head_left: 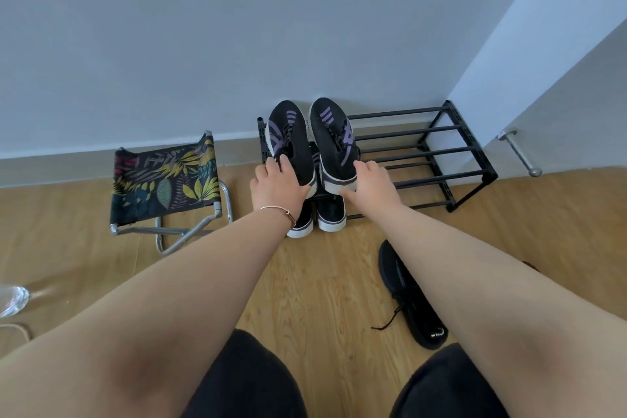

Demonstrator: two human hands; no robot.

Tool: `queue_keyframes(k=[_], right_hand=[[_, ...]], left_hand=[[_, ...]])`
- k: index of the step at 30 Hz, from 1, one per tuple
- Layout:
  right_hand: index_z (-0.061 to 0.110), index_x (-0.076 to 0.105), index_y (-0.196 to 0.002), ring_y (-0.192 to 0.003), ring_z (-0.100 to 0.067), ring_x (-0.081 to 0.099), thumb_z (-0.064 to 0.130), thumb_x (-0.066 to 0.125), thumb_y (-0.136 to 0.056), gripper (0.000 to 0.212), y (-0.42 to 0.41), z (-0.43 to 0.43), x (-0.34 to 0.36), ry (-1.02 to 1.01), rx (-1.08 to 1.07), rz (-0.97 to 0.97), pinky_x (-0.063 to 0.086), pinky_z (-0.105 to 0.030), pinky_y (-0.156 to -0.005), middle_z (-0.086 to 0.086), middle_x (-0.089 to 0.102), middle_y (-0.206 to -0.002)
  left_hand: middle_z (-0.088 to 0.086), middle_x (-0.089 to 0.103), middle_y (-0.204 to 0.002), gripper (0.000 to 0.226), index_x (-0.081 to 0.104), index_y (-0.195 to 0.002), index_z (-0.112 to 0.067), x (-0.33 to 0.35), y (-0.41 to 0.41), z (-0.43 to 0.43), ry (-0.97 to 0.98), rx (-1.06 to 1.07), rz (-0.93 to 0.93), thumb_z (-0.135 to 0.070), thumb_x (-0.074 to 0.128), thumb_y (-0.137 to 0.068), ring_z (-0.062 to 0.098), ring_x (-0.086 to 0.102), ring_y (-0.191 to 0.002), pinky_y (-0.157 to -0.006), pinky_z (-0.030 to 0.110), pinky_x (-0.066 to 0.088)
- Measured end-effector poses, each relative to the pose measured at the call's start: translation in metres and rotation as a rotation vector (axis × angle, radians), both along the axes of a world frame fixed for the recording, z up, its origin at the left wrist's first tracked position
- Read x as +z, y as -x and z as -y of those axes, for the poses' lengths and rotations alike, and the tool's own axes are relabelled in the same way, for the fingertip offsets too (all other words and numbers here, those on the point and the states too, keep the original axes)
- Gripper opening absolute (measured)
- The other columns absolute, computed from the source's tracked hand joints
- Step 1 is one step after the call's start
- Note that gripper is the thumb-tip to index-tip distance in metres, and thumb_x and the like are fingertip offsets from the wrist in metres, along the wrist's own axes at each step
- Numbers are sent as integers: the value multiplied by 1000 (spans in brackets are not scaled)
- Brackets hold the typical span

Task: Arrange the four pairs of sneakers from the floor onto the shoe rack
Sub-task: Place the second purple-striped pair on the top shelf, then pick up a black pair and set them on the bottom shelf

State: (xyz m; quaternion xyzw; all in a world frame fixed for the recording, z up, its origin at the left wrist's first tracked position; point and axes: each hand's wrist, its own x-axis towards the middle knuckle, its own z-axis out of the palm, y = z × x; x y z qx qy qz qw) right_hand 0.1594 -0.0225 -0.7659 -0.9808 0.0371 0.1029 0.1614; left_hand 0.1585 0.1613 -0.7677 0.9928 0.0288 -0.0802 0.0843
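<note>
Closest to you, one black shoe (412,302) is lying on the floor (322,282) by your right arm, with its lace hanging loose. Its long side is pointing from you toward the rack (451,153). Your right arm is the nearer one to it, so I think that hand should be going for it soon.

A bit farther out, a dark pair with white soles (319,217) is sitting on the low shelf, heels sticking out toward you.

Above them, you are holding two purple-striped shoes. Your left hand (276,187) is wrapping its fingers around the heel of the left shoe (288,136). Your right hand (369,185) is gripping the heel of the right shoe (330,139). Both shoes are sitting on the top shelf at its left end, toes pointing at the wall (203,44), heels toward your fingers. They are lying side by side, nearly touching.

The rest of the rack to the right is bare bars.

A little stool (166,183) is standing left of the rack.
</note>
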Motion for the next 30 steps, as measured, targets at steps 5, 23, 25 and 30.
queue_keyframes(k=[5, 23, 25, 30], right_hand=[[9, 47, -142, -122, -35, 53, 40, 63, -92, 61, 16, 14, 32, 331, 218, 171, 46, -46, -97, -14, 58, -133], [4, 44, -147, -123, -36, 55, 47, 62, -93, 71, 30, 195, -17, 330, 228, 259, 48, -47, -98, -16, 57, -137], [3, 48, -143, -119, -35, 58, 45, 64, -92, 68, 40, 215, -34, 310, 214, 252, 51, -46, -94, -16, 59, -133], [5, 57, -127, -105, -32, 58, 45, 62, -94, 53, 66, 251, -83, 219, 152, 219, 51, -39, -82, -13, 62, -116]], left_hand=[[18, 45, -145, 75, 31, -153, -6, 15, 10, 9, -100, -193, 63, -52, 53, -97, 36, 47, -128, -101, 43, 44], [23, 28, -162, 76, 27, -157, -5, -22, 0, 180, -168, -266, 125, -50, 48, -99, 40, 23, -152, -124, 52, 20], [22, 32, -161, 71, 32, -154, -5, -33, 11, 197, -143, -291, 138, -47, 48, -99, 39, 27, -151, -124, 51, 22], [19, 53, -145, 57, 55, -140, -6, -75, 47, 230, -9, -323, 192, -38, 58, -94, 38, 48, -135, -114, 49, 37]])
